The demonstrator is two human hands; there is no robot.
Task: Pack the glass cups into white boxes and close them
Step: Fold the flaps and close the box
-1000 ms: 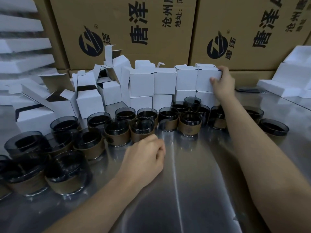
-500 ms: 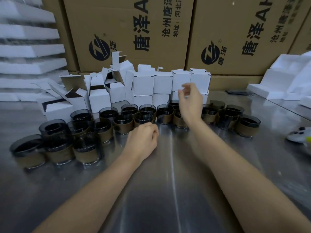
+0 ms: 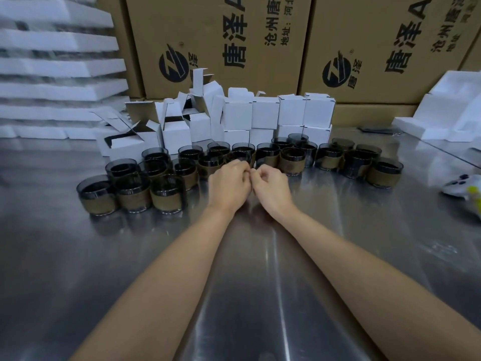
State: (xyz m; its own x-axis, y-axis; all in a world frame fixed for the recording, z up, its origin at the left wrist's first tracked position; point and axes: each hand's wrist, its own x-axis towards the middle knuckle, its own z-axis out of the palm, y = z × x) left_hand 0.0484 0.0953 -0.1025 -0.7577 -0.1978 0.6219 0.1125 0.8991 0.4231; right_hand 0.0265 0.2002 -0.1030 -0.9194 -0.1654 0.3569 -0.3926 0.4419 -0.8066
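Note:
Several dark glass cups (image 3: 291,161) with brown paper sleeves stand in rows across the steel table (image 3: 260,269). Behind them, closed white boxes (image 3: 291,110) are stacked in two layers, and open white boxes (image 3: 177,131) with raised flaps lie to their left. My left hand (image 3: 229,185) and my right hand (image 3: 272,187) rest side by side on the table just in front of the cups. Both have curled fingers whose tips meet at the middle. Neither hand holds a cup or a box.
Large brown cartons (image 3: 221,43) form a wall behind the boxes. White foam trays (image 3: 57,66) are stacked at the left, and foam pieces (image 3: 447,113) lie at the right. A white controller (image 3: 466,187) sits near the table's right edge.
My right hand left the stacked white box at the back right and came down to meet my left hand in front of the cups. The view has pulled back.

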